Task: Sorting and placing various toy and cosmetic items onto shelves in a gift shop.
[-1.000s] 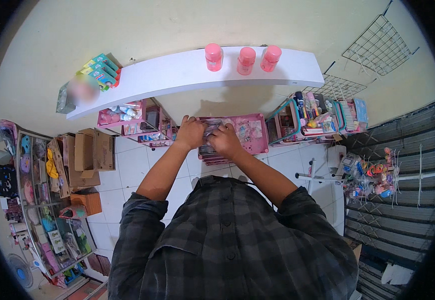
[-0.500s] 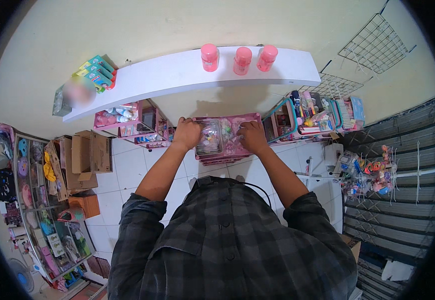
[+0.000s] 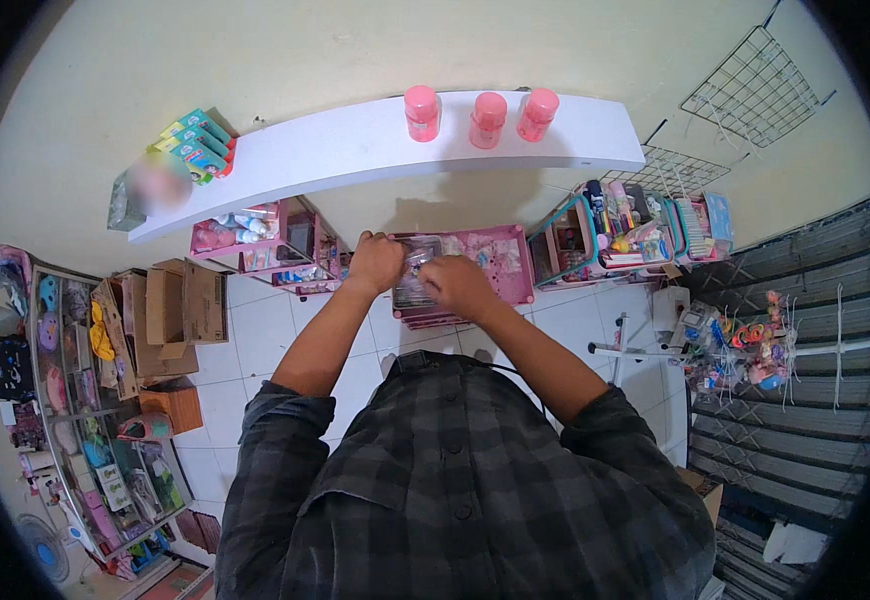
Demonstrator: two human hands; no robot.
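A pink basket [image 3: 517,272] stands in front of me below the white shelf, with small packets [image 3: 503,250] in its right part. On its left part rests a clear plastic box [image 3: 415,292] with small colourful items in it. My left hand [image 3: 376,263] is closed around the box's left edge. Over the right side of the box, my right hand [image 3: 460,286] has its fingers drawn together and pointing down into it. What those fingers hold, if anything, is hidden.
Three pink jars [image 3: 489,120] and several green boxes [image 3: 201,150] stand on the white shelf [image 3: 335,145]. Pink racks [image 3: 285,235] flank the basket on the left, a teal-edged rack [image 3: 583,240] on the right. Cardboard boxes [image 3: 185,300] sit farther left.
My right hand has moved left, from the packets in the right part of the basket to the clear box. The left hand has stayed at the box's left edge.
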